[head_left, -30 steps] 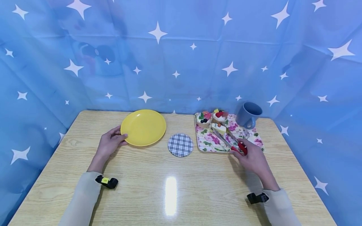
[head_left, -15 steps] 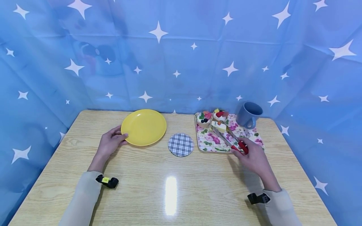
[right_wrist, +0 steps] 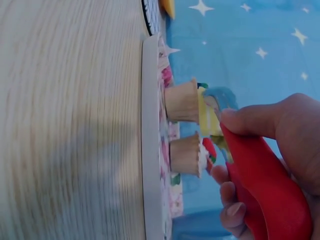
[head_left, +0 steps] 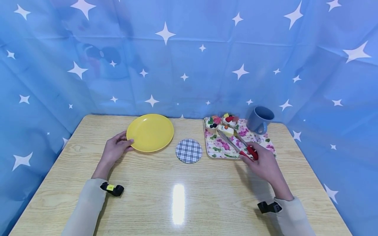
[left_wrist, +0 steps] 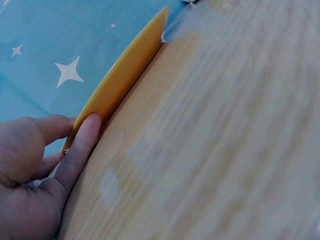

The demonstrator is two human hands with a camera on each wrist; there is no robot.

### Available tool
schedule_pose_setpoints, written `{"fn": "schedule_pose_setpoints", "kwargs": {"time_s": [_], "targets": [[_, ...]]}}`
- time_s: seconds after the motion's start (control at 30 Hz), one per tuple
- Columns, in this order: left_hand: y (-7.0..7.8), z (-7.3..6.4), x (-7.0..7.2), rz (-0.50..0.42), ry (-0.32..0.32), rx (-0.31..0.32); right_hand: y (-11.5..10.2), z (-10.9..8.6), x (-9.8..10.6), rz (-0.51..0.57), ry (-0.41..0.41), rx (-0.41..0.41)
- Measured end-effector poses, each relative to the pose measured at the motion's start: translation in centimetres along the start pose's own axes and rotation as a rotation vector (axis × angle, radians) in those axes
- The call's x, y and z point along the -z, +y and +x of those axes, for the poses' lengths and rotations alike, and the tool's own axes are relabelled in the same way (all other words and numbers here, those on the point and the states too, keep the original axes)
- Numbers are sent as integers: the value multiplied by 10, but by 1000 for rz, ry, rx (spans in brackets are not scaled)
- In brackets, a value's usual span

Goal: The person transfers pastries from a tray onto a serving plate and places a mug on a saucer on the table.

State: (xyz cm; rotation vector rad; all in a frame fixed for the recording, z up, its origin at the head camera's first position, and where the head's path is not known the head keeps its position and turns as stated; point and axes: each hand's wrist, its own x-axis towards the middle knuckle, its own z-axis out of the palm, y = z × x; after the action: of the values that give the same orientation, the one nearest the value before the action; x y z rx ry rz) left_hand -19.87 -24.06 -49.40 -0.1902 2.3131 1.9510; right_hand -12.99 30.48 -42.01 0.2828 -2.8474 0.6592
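Yellow and round, the plate (head_left: 150, 133) sits on the bench (head_left: 147, 183), and the left hand (head_left: 116, 146) pinches its near left edge between thumb and fingers, maybe to stop it sliding. Of the two hands, the right one (head_left: 261, 162) grips the red handles of the tongs (head_left: 252, 153). Their metal ends go on both sides of a little cake slice (head_left: 225, 131), likely so that fingers need not touch it. That slice is over the flowery tray (head_left: 211, 146), just in front of two cupcakes (head_left: 211, 128). From the right wrist it looks held up high, level with the cupcake tops, but I can't be sure how hard the tongs squeeze. A blue mug (head_left: 259, 120) stands at the back right of the tray, and a checked coaster (head_left: 189, 151) lies between tray and plate. Some bits are hard to see: the right hand covers part of the tray's front edge, the tong tips are blurry up close, and I can't tell if the plate's pinched side is lifted a tiny bit.
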Motion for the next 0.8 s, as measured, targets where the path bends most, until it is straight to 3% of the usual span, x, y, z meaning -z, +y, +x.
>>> {"fn": "schedule_pose_setpoints", "kwargs": {"time_s": [0.27,0.8], "targets": [[1,0,0,-1,0,4,-8,2,2,12,-26,-12],[1,1,0,-8,-1,-1,-26,12,-4,33,-9,43]]}}
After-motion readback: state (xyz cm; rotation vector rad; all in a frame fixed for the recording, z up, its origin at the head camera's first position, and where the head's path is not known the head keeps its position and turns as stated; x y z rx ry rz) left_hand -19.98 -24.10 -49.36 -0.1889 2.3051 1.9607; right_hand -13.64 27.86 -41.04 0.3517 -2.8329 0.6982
